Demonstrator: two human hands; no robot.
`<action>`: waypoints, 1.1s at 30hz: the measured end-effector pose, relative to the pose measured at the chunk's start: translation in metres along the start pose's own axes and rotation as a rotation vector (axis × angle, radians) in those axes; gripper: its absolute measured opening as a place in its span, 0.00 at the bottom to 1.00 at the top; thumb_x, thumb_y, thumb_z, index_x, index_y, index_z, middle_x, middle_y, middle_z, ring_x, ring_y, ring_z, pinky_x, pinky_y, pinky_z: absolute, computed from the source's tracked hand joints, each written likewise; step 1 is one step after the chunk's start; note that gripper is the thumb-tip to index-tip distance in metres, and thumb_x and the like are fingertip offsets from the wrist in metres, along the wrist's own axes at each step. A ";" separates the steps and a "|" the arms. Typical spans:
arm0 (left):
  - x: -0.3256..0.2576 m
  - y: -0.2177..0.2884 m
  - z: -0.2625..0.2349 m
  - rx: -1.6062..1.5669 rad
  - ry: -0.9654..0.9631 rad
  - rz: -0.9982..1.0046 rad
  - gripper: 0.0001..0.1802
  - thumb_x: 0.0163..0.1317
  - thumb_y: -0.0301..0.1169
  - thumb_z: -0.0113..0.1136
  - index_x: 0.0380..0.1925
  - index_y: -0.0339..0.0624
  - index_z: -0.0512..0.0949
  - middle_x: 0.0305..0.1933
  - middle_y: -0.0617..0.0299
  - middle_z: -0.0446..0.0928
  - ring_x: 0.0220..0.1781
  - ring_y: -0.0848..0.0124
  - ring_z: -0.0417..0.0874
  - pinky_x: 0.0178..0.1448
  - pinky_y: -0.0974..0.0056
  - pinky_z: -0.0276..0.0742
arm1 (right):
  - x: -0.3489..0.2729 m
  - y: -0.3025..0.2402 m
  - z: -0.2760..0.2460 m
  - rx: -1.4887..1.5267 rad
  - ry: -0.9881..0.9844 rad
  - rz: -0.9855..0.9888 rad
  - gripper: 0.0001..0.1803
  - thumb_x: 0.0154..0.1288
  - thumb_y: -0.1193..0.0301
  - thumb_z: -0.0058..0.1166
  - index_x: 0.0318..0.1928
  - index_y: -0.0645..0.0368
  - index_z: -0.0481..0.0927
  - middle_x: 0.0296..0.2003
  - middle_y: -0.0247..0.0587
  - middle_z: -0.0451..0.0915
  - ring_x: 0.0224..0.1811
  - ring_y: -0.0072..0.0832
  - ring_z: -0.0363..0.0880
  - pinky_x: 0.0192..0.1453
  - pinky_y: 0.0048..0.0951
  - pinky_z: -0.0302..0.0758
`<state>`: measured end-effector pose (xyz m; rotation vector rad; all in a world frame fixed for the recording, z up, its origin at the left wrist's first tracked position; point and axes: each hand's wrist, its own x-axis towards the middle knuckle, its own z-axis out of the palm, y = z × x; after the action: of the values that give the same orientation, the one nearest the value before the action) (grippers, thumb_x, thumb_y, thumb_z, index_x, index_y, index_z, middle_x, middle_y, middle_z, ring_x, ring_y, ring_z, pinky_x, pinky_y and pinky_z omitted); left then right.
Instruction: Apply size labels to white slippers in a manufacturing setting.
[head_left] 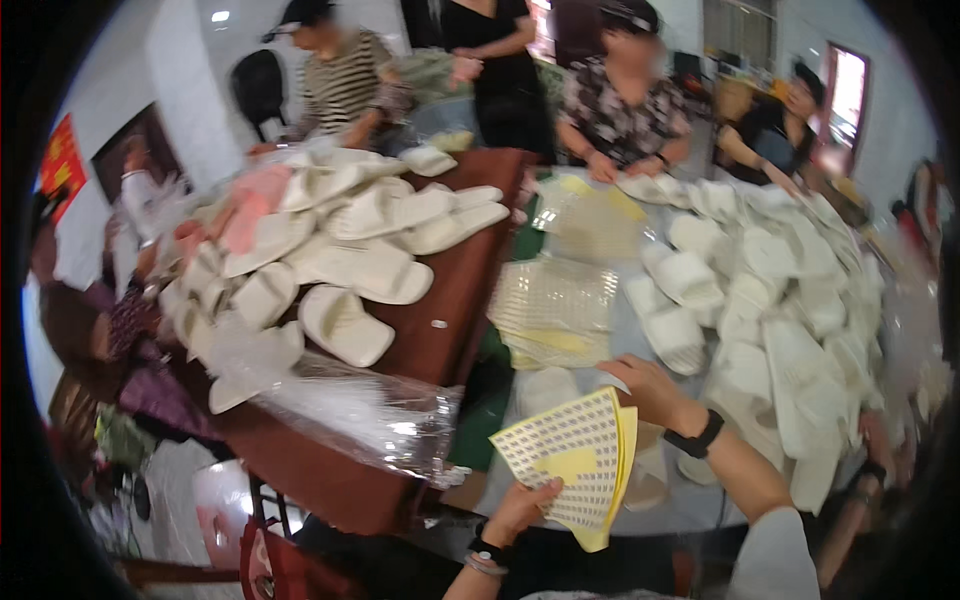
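My left hand is closed on sticker sheets, fanned yellow sheets with rows of small white labels, some peeled away in the middle. Just above their upper corner is my right hand, its fingers curled together by a pale edge; what they pinch is blurred and partly hidden. Under and beside the hands lie pale slippers, among them one slipper left of my right hand and another below it. Beyond the hands, stacked clear textured plastic sheets rest on the grey table, with yellow sheets among them.
A large heap of white slippers covers the right side. On the red-brown table at left are more slippers and clear plastic bags. Several people stand or sit around both tables. A red chair is at lower left.
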<state>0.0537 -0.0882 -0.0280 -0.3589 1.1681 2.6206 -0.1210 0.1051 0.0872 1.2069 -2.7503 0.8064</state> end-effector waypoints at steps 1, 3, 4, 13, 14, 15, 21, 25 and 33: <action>0.004 -0.002 0.003 0.012 -0.044 0.023 0.21 0.58 0.25 0.58 0.52 0.36 0.68 0.51 0.59 0.74 0.48 0.70 0.76 0.51 0.65 0.73 | -0.012 -0.004 -0.005 0.037 0.032 0.044 0.18 0.58 0.64 0.52 0.49 0.55 0.74 0.42 0.45 0.74 0.46 0.42 0.73 0.48 0.37 0.69; -0.001 0.000 0.015 0.008 0.023 0.140 0.22 0.57 0.24 0.59 0.52 0.35 0.68 0.51 0.58 0.73 0.48 0.70 0.76 0.51 0.65 0.73 | -0.038 -0.011 -0.002 0.055 0.096 0.097 0.16 0.59 0.66 0.51 0.48 0.55 0.74 0.41 0.44 0.74 0.44 0.43 0.73 0.47 0.38 0.69; -0.004 0.000 0.015 0.019 0.005 0.145 0.22 0.56 0.23 0.59 0.52 0.34 0.68 0.50 0.58 0.73 0.48 0.69 0.76 0.51 0.65 0.73 | -0.056 -0.018 -0.003 0.017 0.153 0.090 0.16 0.57 0.69 0.53 0.47 0.55 0.75 0.42 0.44 0.74 0.43 0.43 0.74 0.46 0.37 0.70; -0.004 -0.002 0.012 0.077 -0.034 0.124 0.25 0.51 0.20 0.62 0.51 0.33 0.69 0.48 0.55 0.75 0.46 0.66 0.78 0.49 0.63 0.74 | -0.163 -0.052 0.047 0.002 0.170 0.321 0.21 0.55 0.66 0.54 0.49 0.60 0.72 0.53 0.51 0.67 0.53 0.46 0.67 0.54 0.41 0.67; -0.003 -0.004 0.013 0.129 -0.003 0.114 0.25 0.51 0.20 0.62 0.51 0.33 0.68 0.47 0.54 0.75 0.45 0.65 0.78 0.49 0.63 0.74 | -0.165 -0.053 0.055 -0.064 0.124 0.293 0.22 0.56 0.65 0.53 0.51 0.60 0.71 0.56 0.53 0.64 0.56 0.47 0.64 0.57 0.42 0.64; -0.003 -0.003 0.014 0.184 0.027 0.108 0.26 0.51 0.20 0.62 0.52 0.32 0.67 0.47 0.54 0.75 0.45 0.65 0.78 0.49 0.63 0.74 | -0.167 -0.055 0.062 -0.129 0.082 0.263 0.24 0.57 0.64 0.52 0.53 0.60 0.70 0.58 0.54 0.62 0.59 0.48 0.61 0.59 0.43 0.62; -0.005 -0.003 0.022 0.303 0.099 0.122 0.26 0.49 0.22 0.65 0.49 0.30 0.69 0.46 0.55 0.75 0.44 0.68 0.77 0.50 0.65 0.71 | -0.179 -0.062 0.076 -0.014 0.124 0.288 0.31 0.60 0.63 0.45 0.61 0.66 0.58 0.63 0.59 0.53 0.67 0.51 0.48 0.66 0.49 0.51; -0.006 -0.001 0.022 0.158 0.063 0.166 0.26 0.50 0.22 0.65 0.50 0.29 0.68 0.46 0.54 0.75 0.44 0.67 0.77 0.50 0.64 0.72 | -0.170 -0.059 0.067 -0.101 0.169 0.301 0.27 0.59 0.66 0.48 0.57 0.67 0.63 0.58 0.53 0.61 0.59 0.45 0.61 0.59 0.43 0.62; -0.003 -0.001 0.023 0.357 0.122 0.095 0.29 0.51 0.21 0.61 0.54 0.29 0.64 0.49 0.51 0.73 0.45 0.66 0.77 0.50 0.65 0.73 | -0.148 -0.037 0.055 0.223 0.496 0.427 0.11 0.54 0.72 0.50 0.38 0.62 0.71 0.36 0.45 0.70 0.40 0.42 0.71 0.43 0.36 0.71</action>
<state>0.0539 -0.0707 -0.0125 -0.4027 1.6957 2.4254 0.0179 0.1588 0.0216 0.3448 -2.5549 1.2706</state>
